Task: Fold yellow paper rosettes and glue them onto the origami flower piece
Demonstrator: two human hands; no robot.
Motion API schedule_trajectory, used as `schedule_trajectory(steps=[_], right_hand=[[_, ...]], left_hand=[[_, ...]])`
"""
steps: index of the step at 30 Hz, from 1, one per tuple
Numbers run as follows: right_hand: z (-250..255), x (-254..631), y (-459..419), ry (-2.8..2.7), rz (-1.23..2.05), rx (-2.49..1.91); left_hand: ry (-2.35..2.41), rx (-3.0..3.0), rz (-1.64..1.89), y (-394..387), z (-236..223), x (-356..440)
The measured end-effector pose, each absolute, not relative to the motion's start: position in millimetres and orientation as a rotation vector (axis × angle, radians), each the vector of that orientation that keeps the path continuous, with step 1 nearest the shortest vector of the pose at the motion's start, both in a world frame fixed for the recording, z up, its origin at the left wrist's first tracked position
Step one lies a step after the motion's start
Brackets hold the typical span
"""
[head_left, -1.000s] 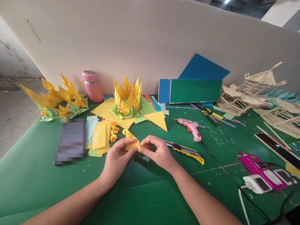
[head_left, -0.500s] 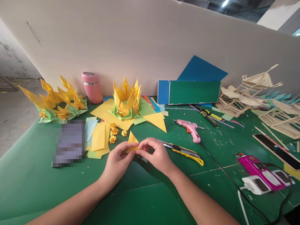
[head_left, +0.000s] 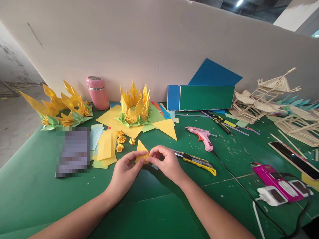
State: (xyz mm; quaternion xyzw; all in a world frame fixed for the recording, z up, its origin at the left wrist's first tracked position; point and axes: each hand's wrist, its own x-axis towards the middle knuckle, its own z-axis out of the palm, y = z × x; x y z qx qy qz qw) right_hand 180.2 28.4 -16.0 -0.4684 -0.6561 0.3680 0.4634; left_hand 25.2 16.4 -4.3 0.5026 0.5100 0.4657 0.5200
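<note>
Between my hands is a small piece of folded yellow paper (head_left: pixel 141 147), one pointed corner standing up. My left hand (head_left: pixel 128 166) pinches its left part between thumb and fingers. At its right edge, the thumb and fingertips of my right hand (head_left: pixel 165 162) are closed on the paper. My fingers cover much of the lower fold. Just beyond lie several small folded yellow paper roses (head_left: pixel 120 139). A stack of yellow paper (head_left: pixel 106 146) is left of them. Behind stands a yellow folded-paper crown (head_left: pixel 133 108) with green leaves at its base. A yellow utility knife (head_left: pixel 196 161) lies beside my right hand.
To the right are a pink glue gun (head_left: pixel 203 136) with its cord, a magenta power strip (head_left: pixel 276 182), a phone (head_left: pixel 296 159) and stick models (head_left: pixel 264 99). A second paper crown (head_left: pixel 66 109) and a pink flask (head_left: pixel 97 94) stand at the left, by a pixelated dark object (head_left: pixel 74 152).
My right fingers have shifted slightly along the paper's right edge, and a little more of its lower part shows. My left hand stays almost in place.
</note>
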Motion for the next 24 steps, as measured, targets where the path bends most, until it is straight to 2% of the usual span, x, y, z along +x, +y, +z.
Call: schedule_trajectory(steps=[10,24], right_hand=[[-16.6,187.9,30.8,-1.704,0.908,-1.023],[-16.8,186.6,30.2,-1.730,0.999,-1.086]], left_hand=[[1.198,1.012,1.069,16.7,-3.8,23.2],[1.213,0.959,1.014,17.8,-2.3,25.3]])
